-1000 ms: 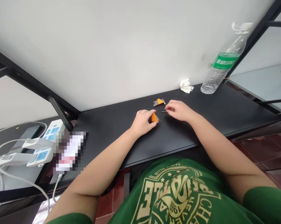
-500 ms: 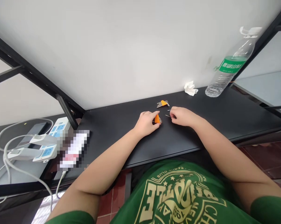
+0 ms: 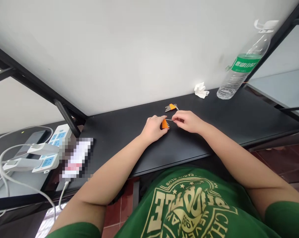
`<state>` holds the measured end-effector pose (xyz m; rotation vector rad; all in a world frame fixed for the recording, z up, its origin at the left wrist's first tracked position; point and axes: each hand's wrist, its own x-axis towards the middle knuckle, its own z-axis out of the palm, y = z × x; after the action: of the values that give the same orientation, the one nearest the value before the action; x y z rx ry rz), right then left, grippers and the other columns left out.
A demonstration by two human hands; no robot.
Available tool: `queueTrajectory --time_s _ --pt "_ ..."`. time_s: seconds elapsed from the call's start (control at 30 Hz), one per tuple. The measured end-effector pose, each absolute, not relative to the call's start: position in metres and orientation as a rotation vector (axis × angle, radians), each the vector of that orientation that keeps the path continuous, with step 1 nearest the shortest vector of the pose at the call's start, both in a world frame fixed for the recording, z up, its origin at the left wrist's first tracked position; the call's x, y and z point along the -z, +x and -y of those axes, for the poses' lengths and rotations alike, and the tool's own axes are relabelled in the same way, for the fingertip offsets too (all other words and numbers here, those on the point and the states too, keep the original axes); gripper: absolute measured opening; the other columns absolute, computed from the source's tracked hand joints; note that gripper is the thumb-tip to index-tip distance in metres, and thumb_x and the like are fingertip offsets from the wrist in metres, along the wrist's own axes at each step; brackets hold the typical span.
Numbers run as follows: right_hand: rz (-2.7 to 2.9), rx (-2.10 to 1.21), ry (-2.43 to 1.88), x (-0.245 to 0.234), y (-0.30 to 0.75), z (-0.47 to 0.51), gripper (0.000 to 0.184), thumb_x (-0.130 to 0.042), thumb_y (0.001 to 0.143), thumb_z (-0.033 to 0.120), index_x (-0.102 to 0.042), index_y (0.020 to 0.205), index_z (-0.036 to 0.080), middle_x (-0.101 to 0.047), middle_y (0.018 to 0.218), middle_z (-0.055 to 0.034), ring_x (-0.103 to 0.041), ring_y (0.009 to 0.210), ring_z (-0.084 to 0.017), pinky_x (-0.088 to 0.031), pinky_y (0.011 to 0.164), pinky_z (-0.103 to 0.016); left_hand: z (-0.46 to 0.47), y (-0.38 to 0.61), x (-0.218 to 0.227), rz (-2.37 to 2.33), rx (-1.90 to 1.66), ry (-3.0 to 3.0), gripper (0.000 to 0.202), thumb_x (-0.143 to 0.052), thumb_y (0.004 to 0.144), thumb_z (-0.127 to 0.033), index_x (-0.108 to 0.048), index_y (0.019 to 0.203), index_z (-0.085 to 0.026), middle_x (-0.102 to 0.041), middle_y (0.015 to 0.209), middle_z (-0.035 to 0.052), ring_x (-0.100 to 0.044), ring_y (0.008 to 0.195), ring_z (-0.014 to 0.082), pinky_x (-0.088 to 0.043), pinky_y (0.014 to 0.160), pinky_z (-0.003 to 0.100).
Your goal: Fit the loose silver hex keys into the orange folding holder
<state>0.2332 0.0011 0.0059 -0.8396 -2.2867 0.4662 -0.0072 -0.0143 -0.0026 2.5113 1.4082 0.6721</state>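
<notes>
Risk and grip at the bench [image 3: 114, 142]. The chief fault I would expect is a miss: the thin rod [image 3: 169, 120] reaches to the far edge of the orange holder [image 3: 165, 124], and a slight tilt of either could slide its tip past. Being so slender, the rod could also roll in my pinch; uneven squeezing could twist the holder. Right hand [image 3: 188, 121]: grip narrow, fingertips pinched on the rod's right end. Left hand [image 3: 153, 130]: grip spread only by the holder's width, thumb and fingers at opposite edges. Over this feed I cannot tell whether the rod has entered the holder. The bundle of metal keys [image 3: 172, 106] lies apart, beyond both hands.
</notes>
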Motion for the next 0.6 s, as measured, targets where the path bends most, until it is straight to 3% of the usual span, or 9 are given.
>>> queueTrajectory --time_s 0.6 --pt "2.300 -0.414 -0.776 -0.0110 0.2396 -0.0003 0.019 -0.055 0.098 0.019 -0.074 0.097 0.023 -0.071 0.094 -0.0072 -0.065 0.080 -0.022 -0.054 0.074 -0.037 0.0136 -0.0089 0.0044 -1.350 -0.748 2.486 0.054 -0.078 0.083 -0.031 -0.065 0.135 -0.022 -0.073 0.099 0.0055 -0.067 0.097 0.0246 -0.053 0.095 0.041"
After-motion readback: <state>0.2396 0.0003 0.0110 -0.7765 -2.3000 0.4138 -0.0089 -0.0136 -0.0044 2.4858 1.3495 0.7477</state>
